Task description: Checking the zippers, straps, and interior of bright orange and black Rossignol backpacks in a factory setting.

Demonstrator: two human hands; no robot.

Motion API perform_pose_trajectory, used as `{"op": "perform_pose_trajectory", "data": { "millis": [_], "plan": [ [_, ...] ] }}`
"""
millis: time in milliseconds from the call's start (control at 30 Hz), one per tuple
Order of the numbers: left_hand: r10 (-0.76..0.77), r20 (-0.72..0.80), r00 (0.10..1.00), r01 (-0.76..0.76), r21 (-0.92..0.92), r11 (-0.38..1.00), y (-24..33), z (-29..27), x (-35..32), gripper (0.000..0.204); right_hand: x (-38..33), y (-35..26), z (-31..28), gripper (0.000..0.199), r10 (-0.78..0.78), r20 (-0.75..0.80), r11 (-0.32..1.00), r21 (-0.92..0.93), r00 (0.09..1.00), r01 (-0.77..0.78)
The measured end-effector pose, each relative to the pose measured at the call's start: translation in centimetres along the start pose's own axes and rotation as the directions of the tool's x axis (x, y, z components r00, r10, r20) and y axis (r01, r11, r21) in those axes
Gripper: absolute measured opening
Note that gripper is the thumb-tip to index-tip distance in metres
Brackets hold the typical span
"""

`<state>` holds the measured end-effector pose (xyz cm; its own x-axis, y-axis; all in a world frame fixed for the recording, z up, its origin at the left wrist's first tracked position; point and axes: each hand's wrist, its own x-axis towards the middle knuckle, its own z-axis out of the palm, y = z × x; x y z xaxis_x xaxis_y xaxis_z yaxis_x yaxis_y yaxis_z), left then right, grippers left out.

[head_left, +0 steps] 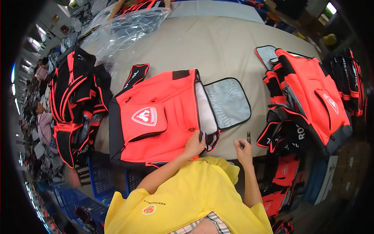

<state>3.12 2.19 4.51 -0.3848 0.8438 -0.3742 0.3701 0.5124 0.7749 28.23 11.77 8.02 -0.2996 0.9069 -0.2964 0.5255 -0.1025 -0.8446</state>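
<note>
A bright red-orange backpack (175, 101) with dark trim and a white shield emblem lies on the table before me. Its grey-lined top flap (229, 103) is folded out to the right, so the mouth of the bag shows. My left hand (195, 145) is closed on the near edge of that mouth, beside the zipper. Just right of the bag, my right hand (244, 151) is closed around small dark thread snips (248, 137), their tips pointing away from me. The fingers hide most of the snips.
Beige cloth covers the table (187, 43). More red and black backpacks lie at left (74, 89) and right (311, 89). Clear plastic bags (130, 31) sit at the far left, near another person's hands. Blue crates (102, 177) stand below the near edge.
</note>
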Motion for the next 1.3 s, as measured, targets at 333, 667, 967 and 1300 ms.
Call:
{"op": "perform_pose_trajectory", "data": {
  "millis": [333,667,967,1300],
  "plan": [
    [0.163,-0.133,0.978,-0.21,-0.604,0.769,3.6,-9.2,-7.3,0.018,7.8,-19.8,9.5,0.037,-0.577,0.715,0.689,0.166,0.395,0.705],
    [-0.362,-0.343,0.867,-0.038,-0.77,0.636,1.4,-8.6,-13.1,0.012,6.8,-16.8,17.7,0.017,-0.538,0.829,0.723,0.362,0.151,0.588],
    [-0.236,-0.428,0.873,-0.064,-0.58,0.812,2.3,-8.1,-13.7,0.016,6.2,-12.5,16.3,0.02,-0.464,0.809,0.876,0.36,0.36,0.321],
    [-0.057,-0.534,0.844,0.03,-0.059,0.998,2.8,-9.3,-12.9,0.013,5.5,-11.1,16.1,0.021,-0.42,0.76,0.906,0.323,0.496,0.273]
  ]
}}
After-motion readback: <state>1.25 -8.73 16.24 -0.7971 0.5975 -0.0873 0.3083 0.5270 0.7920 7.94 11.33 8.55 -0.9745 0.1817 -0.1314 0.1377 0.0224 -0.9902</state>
